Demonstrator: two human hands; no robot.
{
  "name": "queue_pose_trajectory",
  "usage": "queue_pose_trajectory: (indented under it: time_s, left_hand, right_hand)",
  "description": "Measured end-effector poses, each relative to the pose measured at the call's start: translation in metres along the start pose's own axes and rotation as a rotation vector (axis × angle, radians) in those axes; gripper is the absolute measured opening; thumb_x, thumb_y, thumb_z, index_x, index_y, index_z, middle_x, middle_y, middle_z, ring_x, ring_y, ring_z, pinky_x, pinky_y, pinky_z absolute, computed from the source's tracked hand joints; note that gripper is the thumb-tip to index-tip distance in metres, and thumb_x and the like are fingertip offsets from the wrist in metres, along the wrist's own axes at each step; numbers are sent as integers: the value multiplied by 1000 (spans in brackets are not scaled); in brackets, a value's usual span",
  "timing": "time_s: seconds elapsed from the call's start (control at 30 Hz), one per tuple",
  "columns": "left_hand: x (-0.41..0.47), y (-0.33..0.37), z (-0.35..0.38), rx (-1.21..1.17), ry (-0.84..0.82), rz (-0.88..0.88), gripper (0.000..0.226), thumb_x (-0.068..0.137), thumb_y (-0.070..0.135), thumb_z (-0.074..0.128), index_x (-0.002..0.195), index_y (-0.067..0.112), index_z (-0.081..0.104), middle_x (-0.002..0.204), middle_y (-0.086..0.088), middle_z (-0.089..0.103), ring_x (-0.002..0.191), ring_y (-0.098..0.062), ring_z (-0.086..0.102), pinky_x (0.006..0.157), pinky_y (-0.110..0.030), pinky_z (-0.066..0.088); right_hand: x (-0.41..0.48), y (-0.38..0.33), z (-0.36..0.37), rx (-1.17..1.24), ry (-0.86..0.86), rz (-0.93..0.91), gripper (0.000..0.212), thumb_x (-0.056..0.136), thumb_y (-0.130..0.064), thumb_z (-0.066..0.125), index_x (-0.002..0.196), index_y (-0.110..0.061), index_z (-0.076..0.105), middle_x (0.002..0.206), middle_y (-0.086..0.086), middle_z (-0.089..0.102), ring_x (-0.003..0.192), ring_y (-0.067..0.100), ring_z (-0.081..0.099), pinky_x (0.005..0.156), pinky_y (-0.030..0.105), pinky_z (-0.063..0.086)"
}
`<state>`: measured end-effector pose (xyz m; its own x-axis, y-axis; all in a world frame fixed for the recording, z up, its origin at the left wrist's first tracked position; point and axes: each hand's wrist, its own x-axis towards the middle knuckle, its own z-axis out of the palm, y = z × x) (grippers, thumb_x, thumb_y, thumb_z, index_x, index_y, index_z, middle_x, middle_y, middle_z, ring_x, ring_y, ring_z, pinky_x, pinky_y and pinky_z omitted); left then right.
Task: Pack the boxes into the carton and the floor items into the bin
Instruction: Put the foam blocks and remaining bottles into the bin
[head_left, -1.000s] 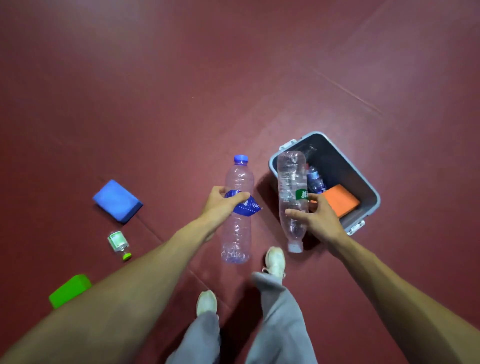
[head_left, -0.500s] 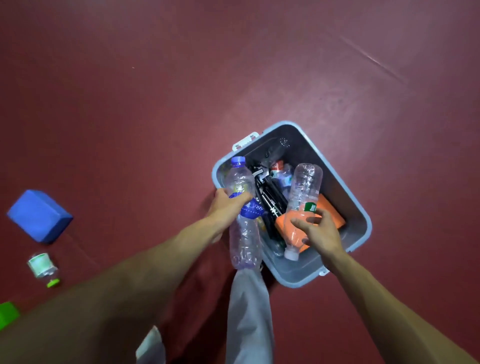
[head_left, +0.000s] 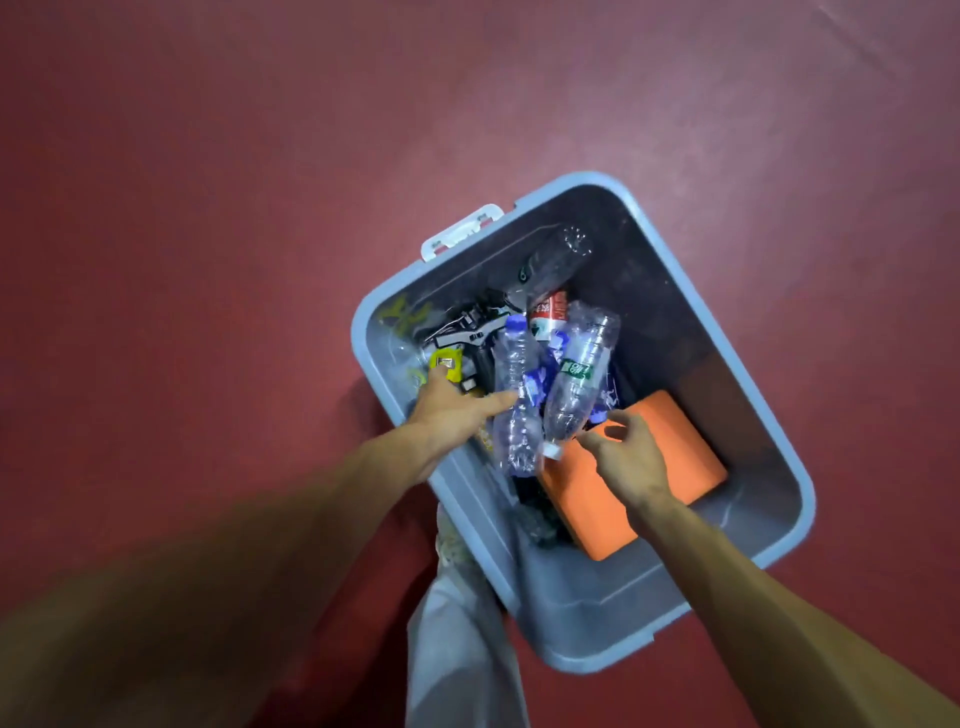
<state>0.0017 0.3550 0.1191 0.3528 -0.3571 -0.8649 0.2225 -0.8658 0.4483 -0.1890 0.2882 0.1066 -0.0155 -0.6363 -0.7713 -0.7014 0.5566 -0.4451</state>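
- in the bin (head_left: 597, 623): blue-cap bottle (head_left: 514, 400) and green-label bottle (head_left: 574, 384), side by side on top of the pile, touching or nearly so, the first cap-away, the second neck-down toward the near wall.
- probably laid lengthwise like this so as to settle flat on the clutter rather than stand and tip.
- left hand (head_left: 452, 405) slack over the bin's left edge, fingers straight and spread, gripping nothing; thumb tip touching or just beside the blue-cap bottle, hard to tell which.
- right hand (head_left: 631, 452) loose too, fingers lightly curled round nothing, just beside the green-label bottle's white cap, above the orange block (head_left: 649, 483).
- judged as the let-go step of a two-at-once drop: both hands low inside the rim, likely to keep the light bottles from bouncing out.
- beneath and around the bottles: red can (head_left: 550, 312), dark bottle (head_left: 556, 254) against the far wall, yellow piece (head_left: 447, 361), black hardware too tangled to name.
- white latch (head_left: 462, 231) on the far-left rim.
- grey trouser leg (head_left: 457, 649) close against the near corner, so standing right over the bin.
- red floor (head_left: 208, 208) all round; no carton or boxes in view, so no telling how that half stands.
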Motion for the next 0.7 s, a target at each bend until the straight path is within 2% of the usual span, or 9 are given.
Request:
queue_pose_trajectory:
  time_s: [0.07, 0.1, 0.2, 0.27, 0.4, 0.53, 0.6, 0.67, 0.7]
  left_hand:
    - [-7, -1, -23, -33, 33, -1, 73, 64, 46, 79, 124, 26, 43, 123, 3, 53, 110, -16, 54, 99, -36, 45]
    - [-10, -1, -36, -57, 43, -3, 66, 68, 40, 78, 123, 26, 45, 121, 2, 55, 107, -16, 57, 96, -35, 47]
    - [-22, 0, -84, -123, 79, -4, 64, 71, 29, 77, 127, 21, 47, 125, -4, 57, 110, -19, 59, 98, -39, 48]
    - [-31, -2, -122, -168, 127, 2, 56, 74, 27, 75, 124, 21, 50, 126, -4, 57, 108, -16, 59, 100, -38, 48]
    - [-49, -21, -208, -302, 212, 28, 44, 79, 23, 71, 120, 22, 53, 126, -7, 61, 105, -19, 60, 96, -35, 49]
    - [-79, -67, -299, -398, 305, 44, 41, 82, 18, 70, 120, 17, 55, 121, -9, 62, 102, -21, 59, 100, -38, 47]
    - [-96, -102, -350, -426, 351, 61, 44, 80, 16, 72, 120, 17, 55, 116, -7, 61, 99, -19, 59, 93, -31, 49]
    - [-119, -154, -406, -447, 416, 60, 45, 78, 14, 74, 119, 16, 56, 107, -5, 60, 91, -15, 57, 76, -21, 47]
    - [-128, -172, -425, -456, 447, 54, 45, 77, 14, 75, 118, 16, 57, 105, -4, 59, 89, -14, 56, 73, -20, 45]
  right_hand:
    - [-8, -17, 7, -52, -15, -32, 41, 80, -20, 69, 118, -15, 55, 112, 2, 61, 101, 23, 61, 92, 43, 49]
    - [-11, -28, 11, -85, -27, -62, 42, 81, -19, 68, 120, -13, 55, 109, 2, 61, 100, 23, 61, 92, 41, 48]
    - [-26, -74, 33, -173, -88, -151, 42, 83, -18, 66, 123, -10, 55, 113, 6, 63, 102, 25, 60, 97, 42, 47]
    - [-39, -107, 58, -199, -139, -194, 38, 83, -17, 66, 120, -11, 57, 107, 6, 64, 98, 25, 61, 95, 44, 49]
    - [-77, -171, 131, -259, -209, -328, 29, 83, -14, 64, 111, -12, 60, 96, 3, 64, 91, 22, 62, 91, 44, 50]
    - [-136, -212, 218, -291, -288, -393, 36, 84, -12, 62, 120, -9, 57, 98, 6, 63, 91, 26, 62, 93, 49, 50]
    - [-181, -226, 271, -255, -349, -407, 41, 86, -15, 62, 125, -9, 50, 97, 6, 59, 89, 28, 61, 90, 47, 51]
    - [-238, -232, 336, -210, -421, -406, 42, 89, -16, 61, 127, -9, 46, 96, 6, 55, 83, 24, 58, 80, 43, 53]
    - [-260, -234, 360, -196, -449, -401, 41, 89, -16, 60, 127, -9, 46, 95, 5, 54, 81, 21, 57, 77, 41, 53]
